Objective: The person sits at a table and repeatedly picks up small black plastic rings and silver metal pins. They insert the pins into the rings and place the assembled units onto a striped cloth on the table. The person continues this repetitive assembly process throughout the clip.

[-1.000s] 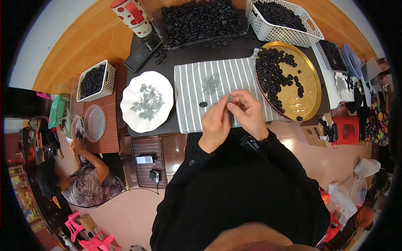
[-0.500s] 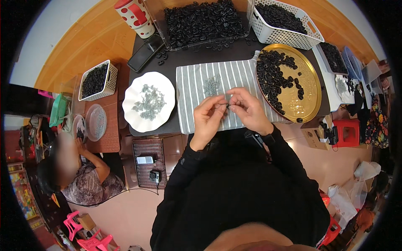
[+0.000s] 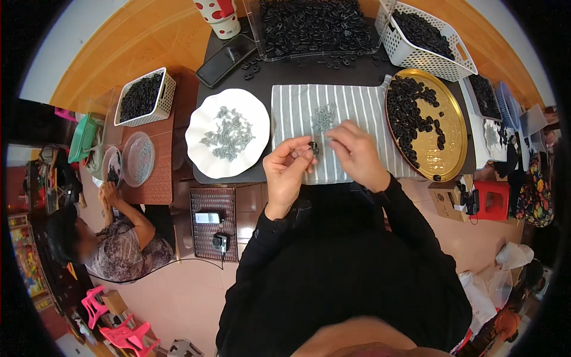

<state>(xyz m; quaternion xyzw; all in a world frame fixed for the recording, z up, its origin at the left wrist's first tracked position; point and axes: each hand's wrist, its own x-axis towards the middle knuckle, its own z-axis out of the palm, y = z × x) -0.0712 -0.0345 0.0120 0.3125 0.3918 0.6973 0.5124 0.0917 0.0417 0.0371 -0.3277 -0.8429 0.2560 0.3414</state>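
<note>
Drawn apart now are the left hand [image 3: 286,172] and right hand [image 3: 360,156]. By the left fingertips, a small black oval piece [image 3: 314,146] is clamped above striped cloth [image 3: 291,110]; the right's blurred grip cannot be told. Slender grey bits [image 3: 325,118] are heaped nearby.

and here's the dark table [image 3: 285,74], crowded edge to edge: striped cloth [image 3: 291,107] across the middle, scalloped white plate [image 3: 199,122] to its left, gold tray [image 3: 455,137] to its right; along the back, dotted cup [image 3: 225,30], black phone [image 3: 226,60], loose black pieces [image 3: 248,76], clear bin [image 3: 256,30], and white basket [image 3: 423,62] rounding the far right corner!
</note>
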